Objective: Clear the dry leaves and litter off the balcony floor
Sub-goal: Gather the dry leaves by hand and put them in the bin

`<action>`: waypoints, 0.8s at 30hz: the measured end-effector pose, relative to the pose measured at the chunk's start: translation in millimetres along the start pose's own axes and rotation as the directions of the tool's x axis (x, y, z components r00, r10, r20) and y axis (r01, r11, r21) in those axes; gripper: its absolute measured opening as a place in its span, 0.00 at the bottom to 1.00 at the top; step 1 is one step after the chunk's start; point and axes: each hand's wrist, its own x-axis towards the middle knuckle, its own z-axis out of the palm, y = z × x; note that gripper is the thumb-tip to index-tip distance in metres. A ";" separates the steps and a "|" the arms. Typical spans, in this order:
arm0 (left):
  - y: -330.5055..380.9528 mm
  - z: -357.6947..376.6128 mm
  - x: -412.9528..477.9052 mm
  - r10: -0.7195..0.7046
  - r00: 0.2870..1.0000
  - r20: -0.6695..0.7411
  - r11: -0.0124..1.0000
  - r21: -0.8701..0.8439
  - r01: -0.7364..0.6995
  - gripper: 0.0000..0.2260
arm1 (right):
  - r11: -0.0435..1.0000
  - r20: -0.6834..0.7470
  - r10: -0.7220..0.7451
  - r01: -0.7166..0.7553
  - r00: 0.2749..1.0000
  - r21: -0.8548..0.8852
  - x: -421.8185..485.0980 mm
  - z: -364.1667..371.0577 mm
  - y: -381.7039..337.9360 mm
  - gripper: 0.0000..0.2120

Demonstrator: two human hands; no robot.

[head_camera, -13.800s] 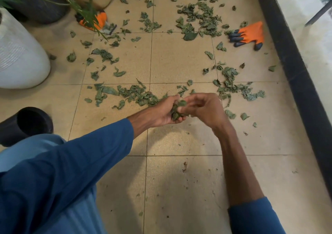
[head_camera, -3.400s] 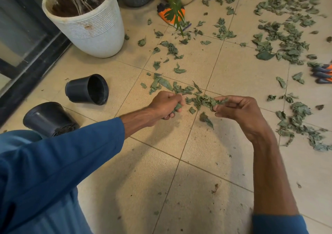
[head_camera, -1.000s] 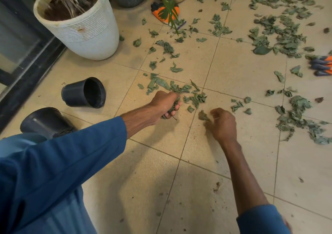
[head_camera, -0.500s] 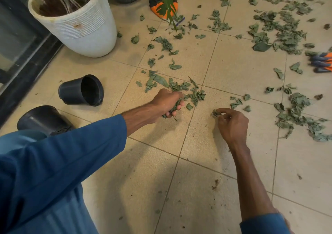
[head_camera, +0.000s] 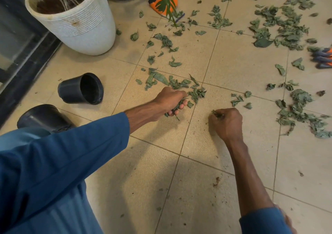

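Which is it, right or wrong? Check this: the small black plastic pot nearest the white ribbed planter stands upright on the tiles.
Wrong: the head view shows the small black plastic pot nearest the white ribbed planter lying on its side on the tiles.

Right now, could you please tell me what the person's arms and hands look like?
The left hand and right hand are bare: no gloves, rings or watch visible. The left sleeve and right sleeve are dark blue cloth, ending above the forearms, which are uncovered.
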 end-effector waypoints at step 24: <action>-3.2 -10.2 -1.8 0.042 0.997 -0.071 0.998 -0.033 -0.044 0.12 | 0.996 0.100 -0.089 0.087 0.991 0.021 7.3 18.9 -46.2 0.05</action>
